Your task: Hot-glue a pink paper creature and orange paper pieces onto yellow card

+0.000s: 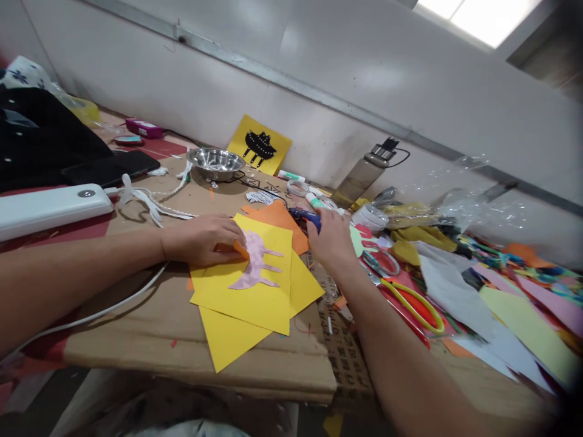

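Observation:
My left hand (216, 240) rests on the yellow paper (246, 309), pinching a small orange paper piece (241, 249) at the fingertips. Beside those fingers a mottled pink paper cutout (255, 261) with several thin prongs lies on the top sheet. More yellow sheets stick out underneath. Farther right, my right hand (334, 233) is closed around a blue glue gun (311, 217), partly hidden by the fingers; a black cord seems to run from it. Under its near end sits an orange paper sheet (296, 233).
A metal bowl (216, 164) stands behind, near a yellow card with a black cutout (259, 145). Yellow-handled scissors (414, 303), a bottle (362, 176) and paper scraps (523, 303) crowd the right. On the left are a white power strip (54, 209) and cables.

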A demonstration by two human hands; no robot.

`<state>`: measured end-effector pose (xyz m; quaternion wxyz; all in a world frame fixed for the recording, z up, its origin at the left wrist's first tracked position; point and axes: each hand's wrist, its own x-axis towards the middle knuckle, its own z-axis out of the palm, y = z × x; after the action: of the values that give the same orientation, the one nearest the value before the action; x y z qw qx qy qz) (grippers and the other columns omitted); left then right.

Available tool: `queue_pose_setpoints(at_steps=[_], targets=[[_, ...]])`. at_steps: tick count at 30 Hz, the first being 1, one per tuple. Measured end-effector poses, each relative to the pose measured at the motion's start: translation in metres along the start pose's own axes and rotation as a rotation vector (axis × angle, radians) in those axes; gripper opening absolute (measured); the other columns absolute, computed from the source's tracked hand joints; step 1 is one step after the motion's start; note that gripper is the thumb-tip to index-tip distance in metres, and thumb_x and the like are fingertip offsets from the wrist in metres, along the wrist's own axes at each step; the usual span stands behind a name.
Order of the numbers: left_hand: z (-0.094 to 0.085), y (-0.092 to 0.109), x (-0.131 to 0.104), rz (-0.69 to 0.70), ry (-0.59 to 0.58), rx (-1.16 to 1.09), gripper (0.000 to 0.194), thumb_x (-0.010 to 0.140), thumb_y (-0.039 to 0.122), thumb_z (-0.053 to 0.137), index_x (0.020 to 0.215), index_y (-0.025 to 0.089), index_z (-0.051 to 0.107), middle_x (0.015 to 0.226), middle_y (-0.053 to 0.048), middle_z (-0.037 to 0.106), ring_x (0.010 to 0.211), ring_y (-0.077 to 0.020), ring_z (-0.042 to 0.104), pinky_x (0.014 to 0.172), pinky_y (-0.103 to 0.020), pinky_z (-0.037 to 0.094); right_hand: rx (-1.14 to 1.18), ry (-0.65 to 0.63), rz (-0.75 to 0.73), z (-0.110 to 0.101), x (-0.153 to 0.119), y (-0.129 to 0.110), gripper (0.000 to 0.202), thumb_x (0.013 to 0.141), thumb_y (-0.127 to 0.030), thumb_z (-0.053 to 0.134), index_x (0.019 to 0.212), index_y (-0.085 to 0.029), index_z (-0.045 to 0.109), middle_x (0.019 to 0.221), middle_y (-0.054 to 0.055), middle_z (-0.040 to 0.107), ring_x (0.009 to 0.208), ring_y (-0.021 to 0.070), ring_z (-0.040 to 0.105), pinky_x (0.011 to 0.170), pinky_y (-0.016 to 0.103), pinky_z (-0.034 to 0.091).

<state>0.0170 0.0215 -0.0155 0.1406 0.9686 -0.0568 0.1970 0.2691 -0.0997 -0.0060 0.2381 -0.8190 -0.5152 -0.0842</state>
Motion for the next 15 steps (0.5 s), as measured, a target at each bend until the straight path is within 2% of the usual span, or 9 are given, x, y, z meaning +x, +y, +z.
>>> queue_pose_setpoints(at_steps=[3, 8, 11, 13, 15], targets=[[0.0, -0.002, 0.0, -0.065, 0.002, -0.057, 0.019, 0.092, 0.031, 0.058, 0.096, 0.021, 0.074, 0.1, -0.006, 0.075, 0.092, -0.0154, 0.068, 0.083, -0.025, 0.05, -0.044, -0.149, 0.144, 0.004, 0.006, 0.013, 0.036, 0.087, -0.026, 0.051, 0.117, -0.008, 0.06, 0.128, 0.025, 0.057, 0.126, 0.039, 0.047, 0.103, 0.057, 0.037], [-0.001, -0.005, -0.003, -0.271, -0.013, -0.087, 0.026, 0.092, 0.035, 0.054, 0.102, 0.02, 0.073, 0.097, -0.006, 0.075, 0.084, -0.0144, 0.068, 0.073, -0.023, 0.048, 0.05, -0.151, 0.208, 0.01, 0.016, 0.025, 0.038, 0.079, -0.016, 0.053, 0.115, -0.008, 0.062, 0.117, 0.023, 0.063, 0.116, 0.0365, 0.057, 0.099, 0.05, 0.043], [-0.001, -0.007, -0.002, -0.391, 0.007, -0.055, 0.028, 0.091, 0.036, 0.053, 0.098, 0.017, 0.072, 0.092, -0.006, 0.075, 0.081, -0.0151, 0.068, 0.07, -0.023, 0.046, 0.154, -0.145, 0.283, 0.01, 0.022, 0.032, 0.024, 0.069, -0.013, 0.058, 0.091, -0.015, 0.067, 0.093, 0.015, 0.069, 0.098, 0.0329, 0.064, 0.088, 0.044, 0.05], [-0.001, -0.007, -0.002, -0.403, 0.022, -0.066, 0.026, 0.091, 0.034, 0.053, 0.097, 0.017, 0.072, 0.094, -0.005, 0.076, 0.083, -0.0146, 0.068, 0.071, -0.022, 0.046, 0.243, -0.135, 0.338, 0.007, 0.024, 0.035, 0.013, 0.064, -0.014, 0.061, 0.075, -0.019, 0.064, 0.077, 0.01, 0.067, 0.084, 0.03, 0.066, 0.078, 0.041, 0.052], [-0.002, -0.007, -0.002, -0.385, 0.015, -0.097, 0.025, 0.091, 0.033, 0.054, 0.099, 0.018, 0.072, 0.095, -0.004, 0.076, 0.084, -0.0139, 0.068, 0.072, -0.021, 0.046, 0.356, -0.113, 0.387, 0.002, 0.024, 0.034, 0.009, 0.062, -0.016, 0.062, 0.068, -0.02, 0.059, 0.067, 0.006, 0.063, 0.073, 0.0259, 0.065, 0.068, 0.038, 0.053]])
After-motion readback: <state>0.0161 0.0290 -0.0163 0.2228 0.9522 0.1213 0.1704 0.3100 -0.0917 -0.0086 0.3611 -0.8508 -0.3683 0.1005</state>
